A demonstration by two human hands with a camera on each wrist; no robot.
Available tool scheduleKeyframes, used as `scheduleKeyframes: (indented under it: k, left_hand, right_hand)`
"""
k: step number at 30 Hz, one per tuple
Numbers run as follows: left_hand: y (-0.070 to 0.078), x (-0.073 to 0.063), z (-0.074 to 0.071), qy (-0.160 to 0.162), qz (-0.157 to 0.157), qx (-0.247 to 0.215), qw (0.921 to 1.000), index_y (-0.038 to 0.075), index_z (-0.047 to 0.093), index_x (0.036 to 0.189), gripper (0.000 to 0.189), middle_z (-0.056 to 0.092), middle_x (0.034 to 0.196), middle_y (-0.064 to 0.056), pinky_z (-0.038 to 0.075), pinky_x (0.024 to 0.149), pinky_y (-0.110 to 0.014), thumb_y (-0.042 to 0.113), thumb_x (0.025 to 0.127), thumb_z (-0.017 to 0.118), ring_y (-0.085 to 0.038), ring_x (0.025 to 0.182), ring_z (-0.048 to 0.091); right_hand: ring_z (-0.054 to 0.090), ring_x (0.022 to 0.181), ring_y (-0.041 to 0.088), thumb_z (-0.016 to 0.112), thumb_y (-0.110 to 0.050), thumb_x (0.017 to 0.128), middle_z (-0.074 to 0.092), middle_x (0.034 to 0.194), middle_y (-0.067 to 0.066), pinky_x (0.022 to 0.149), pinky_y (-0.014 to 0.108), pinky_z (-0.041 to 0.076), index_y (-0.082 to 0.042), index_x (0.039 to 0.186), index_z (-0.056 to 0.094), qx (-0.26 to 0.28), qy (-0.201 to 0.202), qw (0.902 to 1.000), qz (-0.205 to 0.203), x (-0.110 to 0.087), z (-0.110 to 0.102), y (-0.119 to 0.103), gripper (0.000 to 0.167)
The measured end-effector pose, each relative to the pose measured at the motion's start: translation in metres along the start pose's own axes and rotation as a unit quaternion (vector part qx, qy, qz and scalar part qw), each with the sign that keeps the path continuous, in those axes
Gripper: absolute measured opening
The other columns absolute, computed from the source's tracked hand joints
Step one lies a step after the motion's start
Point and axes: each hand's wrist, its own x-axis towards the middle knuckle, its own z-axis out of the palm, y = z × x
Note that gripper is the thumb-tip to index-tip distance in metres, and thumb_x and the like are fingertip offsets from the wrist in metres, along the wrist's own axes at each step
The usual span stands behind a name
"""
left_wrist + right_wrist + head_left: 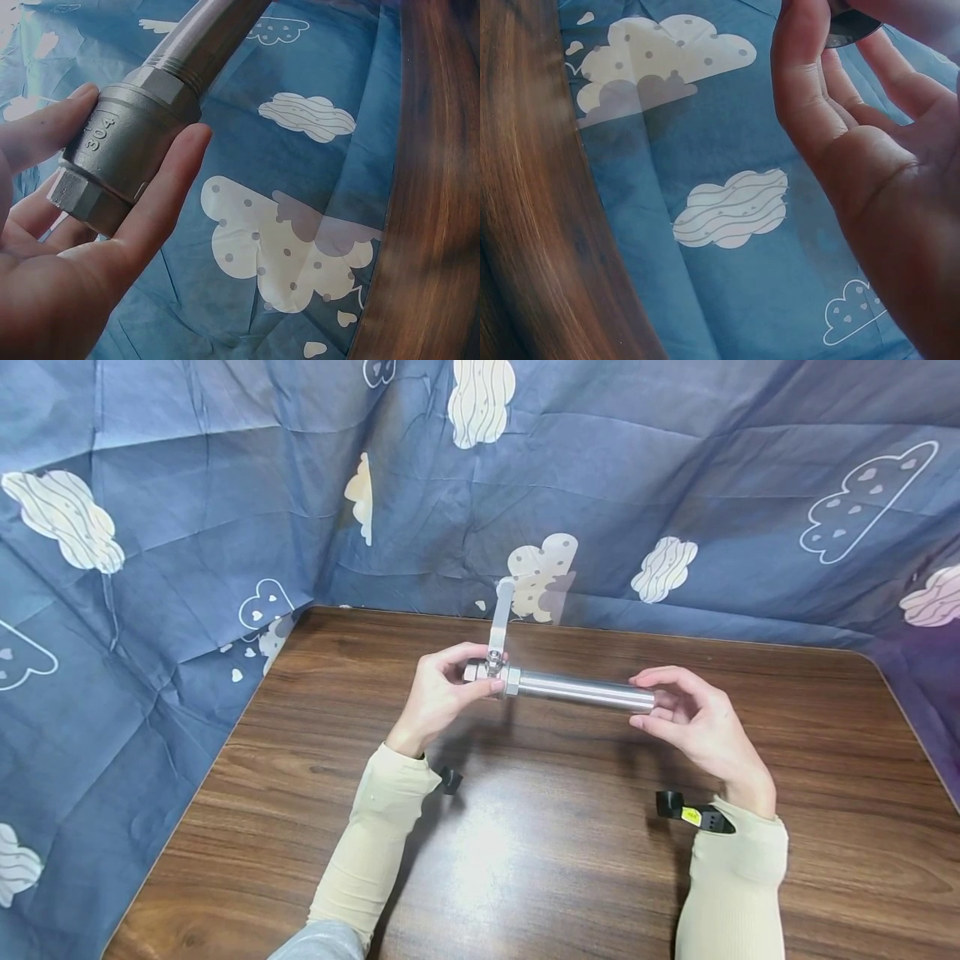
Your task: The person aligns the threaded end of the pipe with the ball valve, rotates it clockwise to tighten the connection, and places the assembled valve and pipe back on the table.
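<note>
A steel ball valve (124,139), its body cast with "304", is gripped by my left hand (442,689) between thumb and fingers. Its flat lever handle (501,618) points up and away, toward the cloth. From the valve's right end runs a smooth steel pipe (585,690), with some thread showing beside the valve's hex end in the left wrist view. The pipe's far right end is held by the fingertips and thumb of my right hand (701,718). Valve and pipe are joined in one line, held above the table. In the right wrist view only the pipe's dark end (851,28) shows.
Below the hands lies a brown wood-grain table (570,860) with a bright glare spot. Blue cloth (600,485) with cloud prints hangs behind it and along the sides. Black camera mounts (670,804) stick out at both wrists.
</note>
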Motion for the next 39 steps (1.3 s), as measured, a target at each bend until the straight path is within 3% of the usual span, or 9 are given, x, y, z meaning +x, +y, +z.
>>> scheduleKeyframes:
  k: [8,24,39]
  left_hand:
    - [-0.0009,0.0004,0.0000,0.001,0.001,0.008,1.0000,-0.007,0.066,0.108,0.037,0.069,0.091,0.002,0.054,0.063,-0.020,-0.007,0.073,0.076,-0.007,0.072,0.061]
    - [-0.0020,0.0010,-0.0004,-0.001,0.000,0.008,1.0000,-0.006,0.067,0.109,0.036,0.069,0.090,0.001,0.054,0.062,-0.021,-0.006,0.074,0.076,-0.008,0.070,0.061]
    - [-0.0022,0.0011,-0.0006,-0.002,-0.001,-0.001,1.0000,-0.007,0.066,0.109,0.036,0.070,0.091,-0.001,0.056,0.063,-0.023,-0.007,0.074,0.076,-0.009,0.070,0.063]
  right_hand:
    - [0.067,0.087,0.004,0.070,0.019,0.074,0.061,0.110,0.003,0.071,0.015,0.055,0.008,0.114,0.056,-0.028,0.006,0.9996,0.003,0.0006,0.0002,0.0003,0.044]
    - [0.067,0.083,0.002,0.073,0.013,0.075,0.063,0.106,0.001,0.067,0.014,0.054,0.003,0.115,0.058,-0.097,0.015,0.9947,0.029,0.0003,0.0007,-0.0024,0.043]
    - [0.064,0.071,0.005,0.073,0.007,0.079,0.066,0.087,-0.004,0.061,0.016,0.052,-0.001,0.118,0.059,-0.135,0.014,0.9899,0.043,-0.0010,0.0000,-0.0020,0.041]
